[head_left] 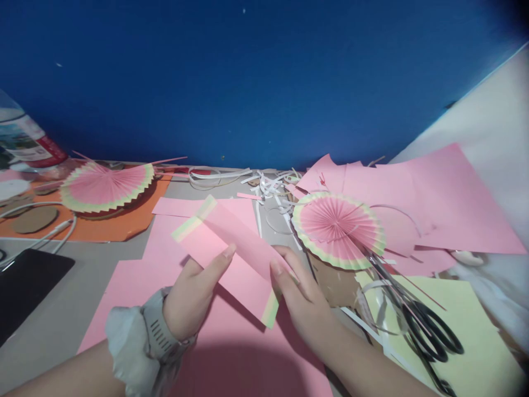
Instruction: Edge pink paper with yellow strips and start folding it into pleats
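Between my two hands is a piece of pink paper (243, 275) with yellow and green bands along its two short ends and a crease along its length. My left hand (198, 292) grips its near left edge, thumb on top and fingers hidden beneath. At the right end, my right hand (300, 292) pinches the paper by the green band, thumb on top. Larger pink sheets (119, 298) lie on the table under my hands. Just right of my right hand rests a round pleated paper fan (336, 229), pink with a yellow-green rim.
Black-handled scissors (430, 331) lie at right over a yellow sheet (463, 298). Paper scraps (270, 184) litter the back. Another pleated fan (107, 184) sits on orange card (140, 223), near a bottle (31, 140), a cable (61, 226) and a dark phone-like slab (33, 286). A blue panel (248, 82) stands behind.
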Demonstrator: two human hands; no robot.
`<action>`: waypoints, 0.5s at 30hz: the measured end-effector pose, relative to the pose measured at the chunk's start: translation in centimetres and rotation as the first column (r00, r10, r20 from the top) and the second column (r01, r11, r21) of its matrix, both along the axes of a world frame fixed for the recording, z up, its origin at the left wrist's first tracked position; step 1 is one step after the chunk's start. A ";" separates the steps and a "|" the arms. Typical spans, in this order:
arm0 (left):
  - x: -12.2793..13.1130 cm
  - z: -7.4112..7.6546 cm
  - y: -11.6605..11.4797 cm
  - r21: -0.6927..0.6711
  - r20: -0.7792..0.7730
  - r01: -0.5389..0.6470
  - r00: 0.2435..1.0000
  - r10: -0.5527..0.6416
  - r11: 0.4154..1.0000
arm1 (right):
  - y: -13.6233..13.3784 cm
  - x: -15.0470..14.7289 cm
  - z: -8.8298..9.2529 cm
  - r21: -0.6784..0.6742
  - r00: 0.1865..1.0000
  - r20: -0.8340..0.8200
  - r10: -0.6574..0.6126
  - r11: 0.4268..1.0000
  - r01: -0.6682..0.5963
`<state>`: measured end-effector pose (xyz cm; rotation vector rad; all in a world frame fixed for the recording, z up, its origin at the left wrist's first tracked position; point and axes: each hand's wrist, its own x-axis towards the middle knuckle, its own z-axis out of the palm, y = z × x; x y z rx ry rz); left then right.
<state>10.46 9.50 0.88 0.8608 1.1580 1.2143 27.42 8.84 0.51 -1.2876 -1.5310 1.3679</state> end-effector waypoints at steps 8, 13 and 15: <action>-0.3 0.2 0.2 0.000 -0.209 0.125 0.970 -0.123 0.992 | 0.8 0.0 -0.4 -0.042 0.922 -0.383 -0.061 0.998 0.049; 0.1 1.0 -0.3 0.001 -0.216 0.335 0.920 -0.327 0.942 | 1.3 0.0 -0.6 -0.140 0.877 -0.465 -0.122 0.988 0.063; 0.2 1.1 -0.4 0.025 -0.229 0.386 0.900 -0.371 0.922 | 1.1 0.0 -0.4 -0.101 0.951 -0.308 -0.032 0.995 0.000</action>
